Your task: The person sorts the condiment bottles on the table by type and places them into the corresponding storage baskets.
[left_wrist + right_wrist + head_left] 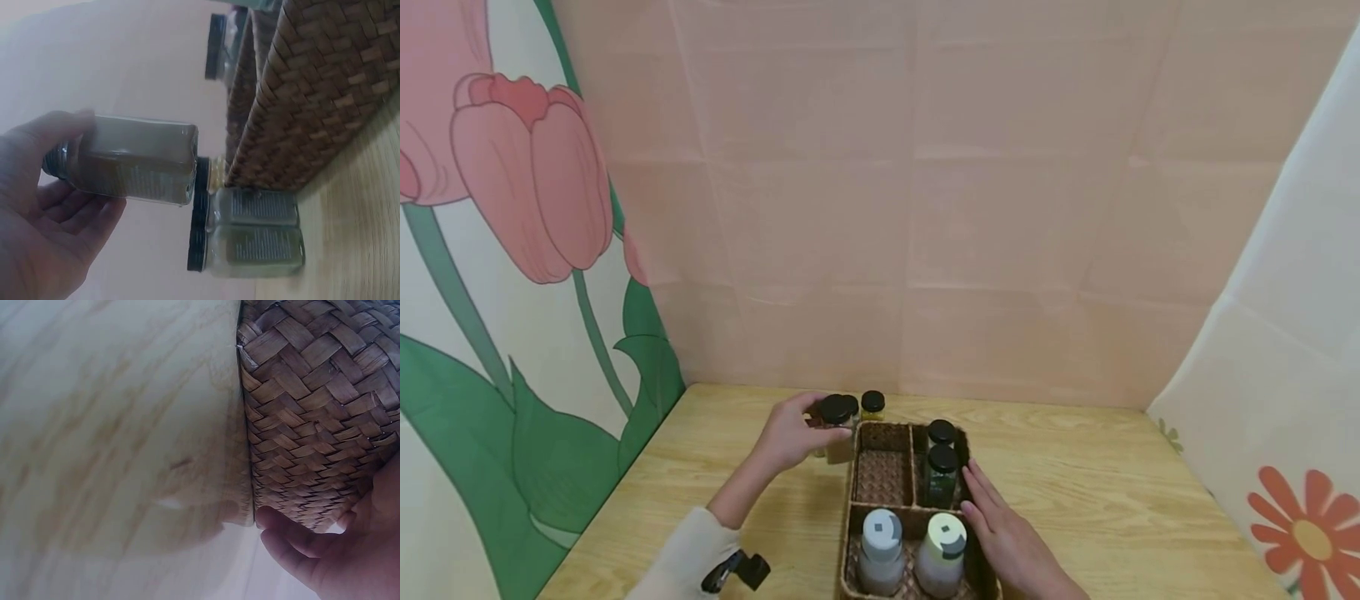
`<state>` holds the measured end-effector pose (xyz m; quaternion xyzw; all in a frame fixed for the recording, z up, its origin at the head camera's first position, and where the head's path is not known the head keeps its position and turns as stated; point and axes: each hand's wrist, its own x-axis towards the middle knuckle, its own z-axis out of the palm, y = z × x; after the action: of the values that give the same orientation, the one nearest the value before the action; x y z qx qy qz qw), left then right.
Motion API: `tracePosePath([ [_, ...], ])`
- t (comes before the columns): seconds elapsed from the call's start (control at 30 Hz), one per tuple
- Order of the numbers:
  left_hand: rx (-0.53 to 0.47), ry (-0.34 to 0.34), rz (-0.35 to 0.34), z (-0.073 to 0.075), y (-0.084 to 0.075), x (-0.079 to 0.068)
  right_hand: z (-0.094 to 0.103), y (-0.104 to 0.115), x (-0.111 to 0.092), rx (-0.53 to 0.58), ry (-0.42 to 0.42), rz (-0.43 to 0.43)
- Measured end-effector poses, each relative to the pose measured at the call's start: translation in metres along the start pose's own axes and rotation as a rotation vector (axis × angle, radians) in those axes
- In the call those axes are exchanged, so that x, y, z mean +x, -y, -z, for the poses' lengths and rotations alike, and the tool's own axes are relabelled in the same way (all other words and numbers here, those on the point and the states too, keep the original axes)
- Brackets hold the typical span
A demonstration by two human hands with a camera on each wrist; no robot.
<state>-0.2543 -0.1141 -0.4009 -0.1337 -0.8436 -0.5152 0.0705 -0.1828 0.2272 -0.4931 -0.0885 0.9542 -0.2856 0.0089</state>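
Note:
My left hand (790, 435) grips a square glass spice jar (134, 159) with a black lid, filled with brownish powder. It holds the jar raised off the table, just left of a woven basket (882, 477). The straight fingers of my right hand (1011, 533) rest against the basket's right side, also seen in the right wrist view against the woven wall (319, 425). In the basket's back right compartment stand two black-lidded jars, the nearer a dark green jar (942, 477). Its front compartment holds a white-capped bottle (882, 554) and a yellowish-capped bottle (941, 557). The back left compartment is bare.
Behind and left of the basket stand several black-lidded jars, among them a yellow jar (872, 407) and a greenish jar (256, 251). The wooden table (1075, 475) meets a pink cloth backdrop (910, 250), with flowered cloths on both sides.

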Motion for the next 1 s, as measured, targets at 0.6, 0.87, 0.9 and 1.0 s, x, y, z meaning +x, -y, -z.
tracePosePath([
  [0.6,-0.030,0.089,-0.094,-0.019,-0.014,0.004,-0.001,0.000,0.000,-0.006,0.011,-0.021],
  [0.87,-0.063,0.159,-0.108,-0.031,-0.023,0.007,-0.001,0.000,0.001,-0.015,0.009,-0.019],
  [0.9,-0.059,0.167,-0.108,-0.032,-0.023,0.007,-0.001,0.000,0.001,-0.015,0.010,-0.020],
  [1.0,-0.038,0.191,-0.109,-0.036,-0.026,0.008,-0.001,0.000,0.001,-0.010,0.012,-0.025],
])
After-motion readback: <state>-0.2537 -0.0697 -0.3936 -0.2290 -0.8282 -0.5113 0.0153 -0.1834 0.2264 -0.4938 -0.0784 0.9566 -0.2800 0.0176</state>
